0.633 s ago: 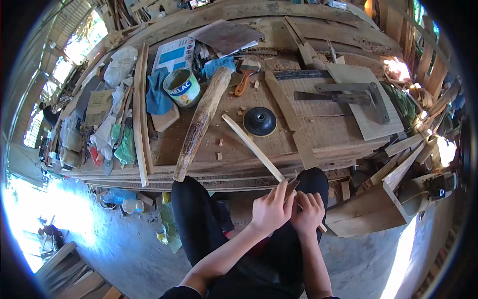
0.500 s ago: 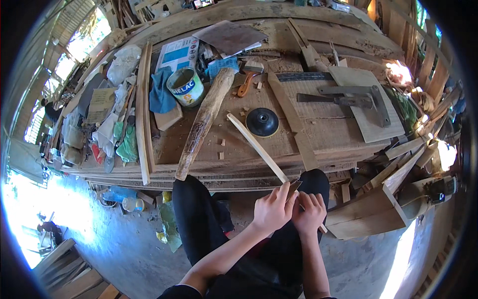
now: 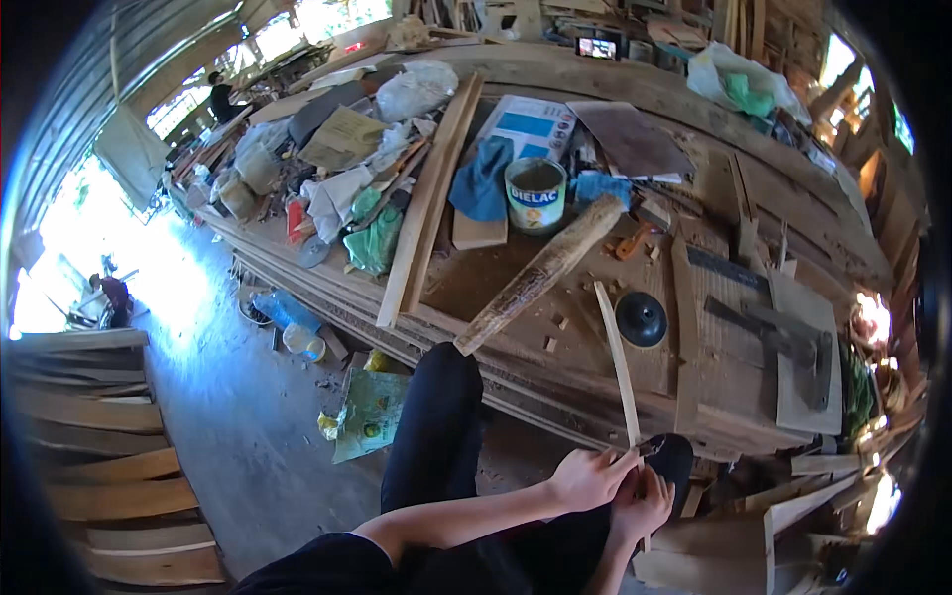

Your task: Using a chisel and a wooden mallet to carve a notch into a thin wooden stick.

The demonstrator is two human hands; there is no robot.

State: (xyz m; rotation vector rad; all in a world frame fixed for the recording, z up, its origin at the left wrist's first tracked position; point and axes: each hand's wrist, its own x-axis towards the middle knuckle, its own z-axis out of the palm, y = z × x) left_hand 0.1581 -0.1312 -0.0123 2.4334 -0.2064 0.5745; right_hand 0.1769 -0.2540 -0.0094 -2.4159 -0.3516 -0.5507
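A thin pale wooden strip (image 3: 619,365) runs from my lap up over the bench edge, its far end beside a black round disc (image 3: 641,319). My left hand (image 3: 593,480) is closed on the strip near my right knee. Just below it, my right hand (image 3: 645,504) has its fingers wrapped round the strip's near end. A small dark brown piece (image 3: 651,447) shows at the fingertips against the strip; its kind and which hand pinches it are unclear. A rough brown length of wood (image 3: 540,273) slants from the bench toward my left knee.
The wooden bench (image 3: 585,367) holds a tin can (image 3: 536,196), a blue cloth (image 3: 483,178), an orange-handled brush (image 3: 633,241), a metal square (image 3: 808,342) and long boards (image 3: 433,198). Bags and rags (image 3: 374,233) crowd its left. Planks (image 3: 109,456) lie stacked at lower left; a person (image 3: 224,97) is far off.
My view has swung left, so the bench appears shifted right and tilted. Both hands still hold the strip, which now stands steeper in the picture.
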